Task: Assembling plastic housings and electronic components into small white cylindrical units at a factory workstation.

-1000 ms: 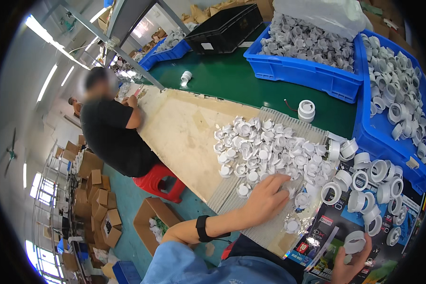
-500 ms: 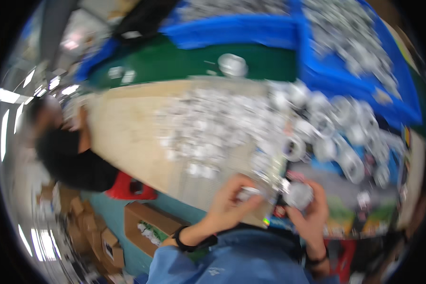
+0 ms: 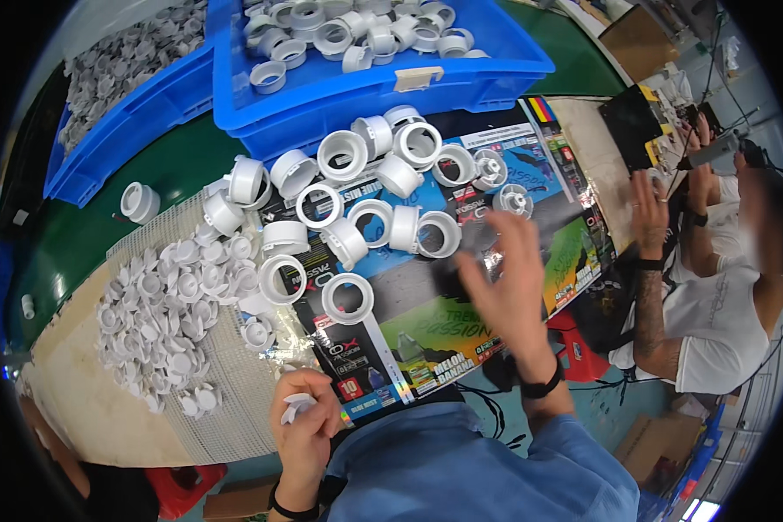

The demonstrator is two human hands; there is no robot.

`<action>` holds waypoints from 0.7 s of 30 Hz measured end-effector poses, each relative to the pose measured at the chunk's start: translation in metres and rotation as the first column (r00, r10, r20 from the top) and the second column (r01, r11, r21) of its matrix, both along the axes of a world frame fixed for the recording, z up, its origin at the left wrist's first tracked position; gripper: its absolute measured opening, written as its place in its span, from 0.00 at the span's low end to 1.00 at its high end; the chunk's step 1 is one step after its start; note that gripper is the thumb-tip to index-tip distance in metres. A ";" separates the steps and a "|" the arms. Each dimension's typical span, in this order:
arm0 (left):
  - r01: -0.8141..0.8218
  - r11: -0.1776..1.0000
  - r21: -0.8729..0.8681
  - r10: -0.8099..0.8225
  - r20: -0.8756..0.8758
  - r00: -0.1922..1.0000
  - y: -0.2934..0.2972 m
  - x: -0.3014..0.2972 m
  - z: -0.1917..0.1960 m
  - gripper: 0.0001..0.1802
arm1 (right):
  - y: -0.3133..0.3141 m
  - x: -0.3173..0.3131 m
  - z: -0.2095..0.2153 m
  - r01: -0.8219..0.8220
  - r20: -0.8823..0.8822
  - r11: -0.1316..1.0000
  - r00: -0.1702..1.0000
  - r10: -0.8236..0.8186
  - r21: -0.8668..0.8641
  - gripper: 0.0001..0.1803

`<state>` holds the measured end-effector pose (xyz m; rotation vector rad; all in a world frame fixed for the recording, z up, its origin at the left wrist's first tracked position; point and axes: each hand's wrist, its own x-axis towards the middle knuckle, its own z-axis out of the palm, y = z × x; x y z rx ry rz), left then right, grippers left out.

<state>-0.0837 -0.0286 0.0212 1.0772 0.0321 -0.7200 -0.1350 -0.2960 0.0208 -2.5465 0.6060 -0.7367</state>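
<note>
Between the thumb and fingers of my left hand is a small white plastic piece with a thin flap. That hand is closed, above the mesh mat's near right edge. My right hand is open and holds nothing, its fingers apart over a dark printed sheet. Just beyond its fingertips lies a white ring with an insert, and a similar filled ring sits behind it. Several hollow white plastic rings stand or lie on the sheet to the left.
A heap of small white plastic pieces covers the mesh mat at left. Behind, a blue bin holds white rings, and another blue bin holds small pieces. Another person works at the right; another's arm shows lower left.
The view has swung to the right. My right hand has let go of the round white part and moved out over the sheet. My left hand still pinches a small white piece.
</note>
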 end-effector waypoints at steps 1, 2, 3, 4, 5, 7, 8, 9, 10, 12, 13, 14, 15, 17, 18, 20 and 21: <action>0.009 1.000 -0.014 -0.009 -0.007 1.000 0.002 -0.002 0.000 0.14 | -0.015 -0.004 -0.001 0.108 -0.032 0.992 0.993 -0.111 -0.066 0.31; 0.062 0.998 -0.012 -0.061 0.046 0.997 0.004 -0.003 -0.005 0.22 | -0.031 -0.009 -0.008 0.150 -0.047 0.953 0.985 -0.168 -0.263 0.33; 0.063 0.998 -0.013 -0.062 0.044 0.997 0.003 -0.003 -0.008 0.22 | -0.041 -0.009 -0.011 0.150 -0.048 0.953 0.984 -0.169 -0.263 0.33; 0.103 0.993 -0.058 -0.101 0.041 0.994 0.002 -0.002 -0.011 0.24 | -0.049 -0.009 -0.013 0.149 -0.105 0.939 0.976 -0.189 -0.309 0.34; 0.147 0.984 -0.106 -0.143 0.040 0.989 0.001 -0.001 -0.012 0.25 | -0.055 -0.007 -0.016 0.147 -0.159 0.923 0.964 -0.215 -0.355 0.34; 0.163 0.983 -0.085 -0.163 -0.002 0.987 -0.002 -0.004 -0.009 0.25 | -0.055 -0.007 -0.019 0.150 -0.135 0.923 0.969 -0.209 -0.355 0.32; 0.166 0.984 -0.071 -0.169 -0.032 0.985 -0.005 -0.005 -0.004 0.24 | -0.052 -0.005 -0.017 0.127 -0.182 0.961 0.968 -0.174 -0.244 0.29; 0.170 0.984 -0.055 -0.174 -0.062 0.983 -0.007 -0.004 -0.001 0.23 | -0.047 -0.004 -0.015 0.107 -0.225 0.986 0.965 -0.134 -0.127 0.27; 0.166 0.985 -0.049 -0.169 -0.067 0.983 -0.007 -0.004 -0.002 0.23 | -0.036 -0.005 -0.012 0.089 -0.187 0.991 0.977 -0.107 -0.101 0.24; 0.173 0.981 -0.088 -0.182 -0.108 0.977 -0.004 -0.005 -0.005 0.22 | -0.019 -0.011 -0.009 0.025 -0.183 0.994 0.982 -0.044 -0.106 0.24; 0.159 0.985 -0.074 -0.167 -0.117 0.979 -0.006 -0.004 -0.004 0.22 | -0.014 -0.011 -0.012 -0.030 -0.174 0.993 0.985 0.009 -0.118 0.24; 0.161 0.983 -0.093 -0.176 -0.184 0.967 -0.009 -0.003 -0.001 0.22 | -0.011 -0.015 -0.015 -0.072 -0.175 0.995 0.983 0.059 -0.069 0.25; 0.162 0.980 -0.111 -0.186 -0.250 0.950 -0.012 -0.002 0.000 0.21 | -0.008 -0.019 -0.018 -0.085 -0.182 0.995 0.980 0.075 -0.046 0.25; 0.174 0.960 -0.219 -0.237 -0.311 0.920 -0.015 -0.004 -0.005 0.20 | 0.000 -0.026 -0.022 -0.089 -0.059 0.996 0.994 0.090 0.023 0.26; 0.168 0.944 -0.284 -0.256 -0.307 0.917 -0.015 -0.002 -0.012 0.19 | 0.009 -0.028 -0.021 -0.081 -0.006 0.994 0.997 0.082 0.074 0.27; 0.147 0.932 -0.331 -0.254 -0.309 0.917 -0.019 -0.003 -0.016 0.18 | 0.037 -0.039 -0.009 -0.107 0.068 0.967 0.993 0.093 0.230 0.29; 0.076 0.959 -0.272 -0.167 -0.327 0.930 -0.020 -0.006 -0.017 0.18 | 0.055 -0.041 -0.001 -0.135 0.092 0.947 0.989 0.112 0.290 0.31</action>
